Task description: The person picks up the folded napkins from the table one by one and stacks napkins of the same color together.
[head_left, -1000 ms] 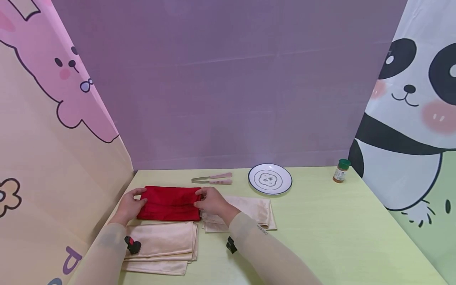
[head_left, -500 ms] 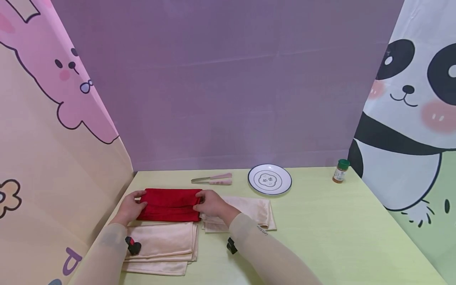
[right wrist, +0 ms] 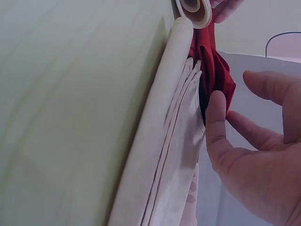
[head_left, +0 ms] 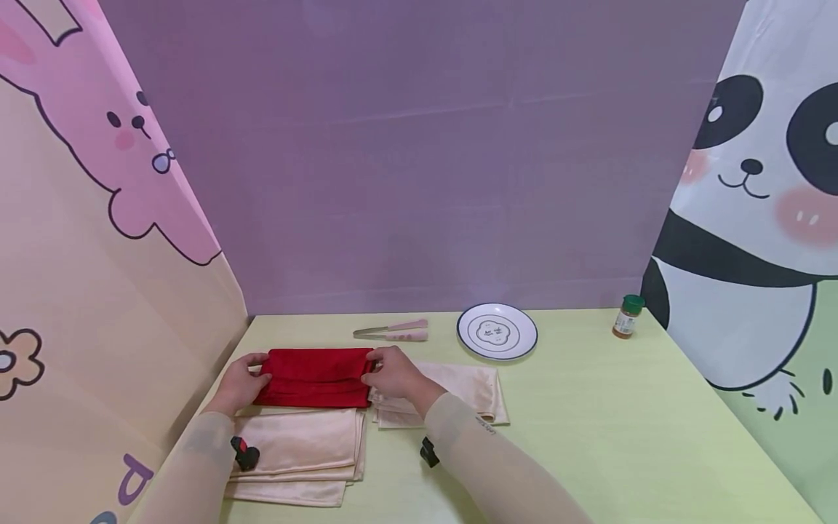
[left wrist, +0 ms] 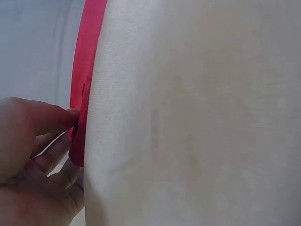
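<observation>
The folded red cloth [head_left: 317, 367] lies across the left part of the table. My left hand [head_left: 238, 382] pinches its left edge; in the left wrist view the thumb [left wrist: 51, 117] presses the red edge with fingers underneath. At the right edge, my right hand [head_left: 396, 375] holds the cloth by finger and thumb. One finger [right wrist: 216, 113] touches the bunched red fabric in the right wrist view, while another digit stands apart from it. A stack of folded cream cloths [head_left: 297, 447] is in front of the red one. Another folded cream cloth [head_left: 465, 386] lies partly under my right hand.
Tongs with pink handles [head_left: 406, 335] lie behind the red cloth. A white plate with a blue rim [head_left: 468, 342] stands at the back, and a green-capped spice jar [head_left: 626, 317] at the far right. Printed sheets wall in the table [head_left: 628, 429] on three sides.
Both hands stay at the ends of the red cloth, almost still. The cloth's far edge has come slightly toward me. The whole view has shifted a little.
</observation>
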The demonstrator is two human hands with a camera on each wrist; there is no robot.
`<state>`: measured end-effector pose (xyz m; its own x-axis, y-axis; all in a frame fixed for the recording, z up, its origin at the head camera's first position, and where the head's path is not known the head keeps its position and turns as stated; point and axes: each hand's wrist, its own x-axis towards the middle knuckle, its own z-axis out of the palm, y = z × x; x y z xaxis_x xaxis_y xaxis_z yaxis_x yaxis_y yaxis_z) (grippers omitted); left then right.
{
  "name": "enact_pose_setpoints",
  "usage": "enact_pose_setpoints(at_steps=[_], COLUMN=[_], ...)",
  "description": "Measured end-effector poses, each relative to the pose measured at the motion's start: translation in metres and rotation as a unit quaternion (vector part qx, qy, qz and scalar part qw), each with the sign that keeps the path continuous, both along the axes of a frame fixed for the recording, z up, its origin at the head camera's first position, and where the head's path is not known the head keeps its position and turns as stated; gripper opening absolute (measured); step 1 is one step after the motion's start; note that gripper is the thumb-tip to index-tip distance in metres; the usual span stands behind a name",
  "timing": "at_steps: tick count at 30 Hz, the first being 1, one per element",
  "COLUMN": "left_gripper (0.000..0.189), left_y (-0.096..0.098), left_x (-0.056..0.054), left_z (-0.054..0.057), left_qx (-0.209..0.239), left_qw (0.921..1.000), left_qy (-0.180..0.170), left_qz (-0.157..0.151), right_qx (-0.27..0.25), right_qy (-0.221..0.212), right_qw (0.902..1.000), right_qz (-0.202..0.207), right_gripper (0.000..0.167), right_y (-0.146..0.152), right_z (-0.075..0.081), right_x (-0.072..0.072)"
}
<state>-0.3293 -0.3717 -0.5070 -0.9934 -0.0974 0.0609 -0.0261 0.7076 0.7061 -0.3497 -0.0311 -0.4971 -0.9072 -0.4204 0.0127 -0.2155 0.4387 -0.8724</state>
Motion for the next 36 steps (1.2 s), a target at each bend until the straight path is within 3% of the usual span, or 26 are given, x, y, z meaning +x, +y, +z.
enact_pose_setpoints(at_steps=[22, 29, 36], left_gripper=[0.046, 0.048, 0.050], left_y=[-0.010, -0.013, -0.017], left_x=[-0.003, 0.004, 0.011], left_z=[-0.007, -0.002, 0.000], left_qx=[0.001, 0.043, 0.052], left_qw=[0.9997, 0.9987, 0.9985], left_qy=[0.007, 0.003, 0.004], left_qz=[-0.024, -0.025, -0.016], right_qx=[-0.014, -0.030, -0.041], right_qy=[0.000, -0.013, -0.011], right_qw=[0.9999, 0.9993, 0.9989], right_qz=[-0.007, -0.015, -0.021], right_gripper=[0.049, 0.049, 0.050], right_y=[0.006, 0.007, 0.010], right_z=[0.001, 0.001, 0.003], right_x=[0.002, 0.004, 0.010])
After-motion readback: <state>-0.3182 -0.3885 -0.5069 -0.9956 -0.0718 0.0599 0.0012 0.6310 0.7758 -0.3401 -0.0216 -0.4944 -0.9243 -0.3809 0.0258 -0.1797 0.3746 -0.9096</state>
